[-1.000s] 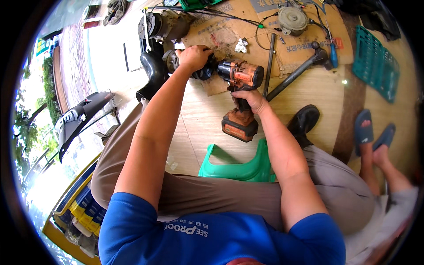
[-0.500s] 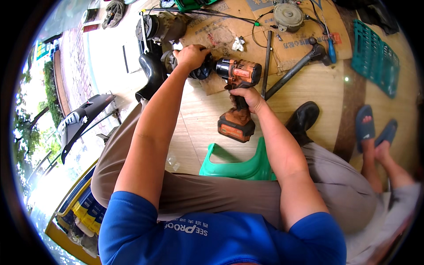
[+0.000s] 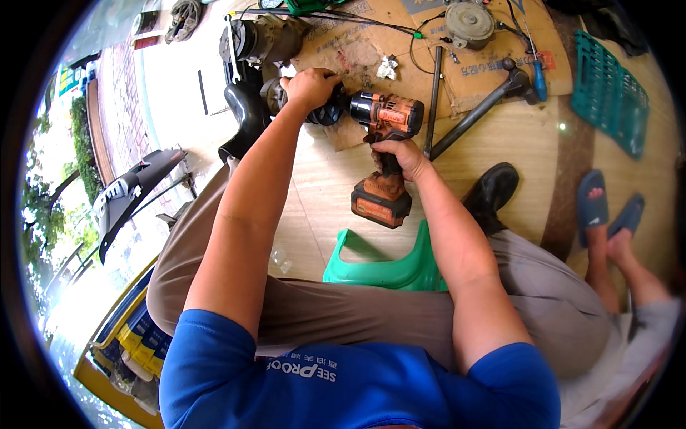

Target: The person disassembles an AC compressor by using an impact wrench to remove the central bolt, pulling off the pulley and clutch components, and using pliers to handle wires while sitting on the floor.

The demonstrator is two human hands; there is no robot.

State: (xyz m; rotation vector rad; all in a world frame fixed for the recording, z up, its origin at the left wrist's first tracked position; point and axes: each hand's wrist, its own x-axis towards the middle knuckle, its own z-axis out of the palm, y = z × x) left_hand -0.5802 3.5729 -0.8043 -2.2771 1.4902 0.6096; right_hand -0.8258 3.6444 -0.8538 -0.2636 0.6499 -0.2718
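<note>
My right hand [image 3: 399, 157] is wrapped round the grip of an orange and black cordless impact wrench [image 3: 389, 113], its large battery hanging low toward me. The wrench's nose points left at a dark cylindrical metal part [image 3: 327, 114]. Over that part lies my left hand [image 3: 312, 89], fingers closed round its top; the exact kind of part is hidden by the hand. Whether the wrench's socket sits on the part I cannot tell. Just beyond my left hand stands a grimy round motor-like metal housing [image 3: 268, 39], with a shiny wrench [image 3: 233, 50] leaning beside it.
Stained cardboard [image 3: 350, 53] covers the floor ahead, bearing a round metal unit [image 3: 469, 25] with cables. Nearby lie a long-handled hammer [image 3: 475, 114], a metal bar [image 3: 434, 100] and a blue-handled screwdriver [image 3: 537, 79]. A green stool [image 3: 386, 270], a teal tool tray [image 3: 607, 93] and another person's slippered feet [image 3: 592, 200] surround me.
The impact wrench has tipped very slightly, its battery end rising a little to the left. Both hands keep their hold in nearly the same place.
</note>
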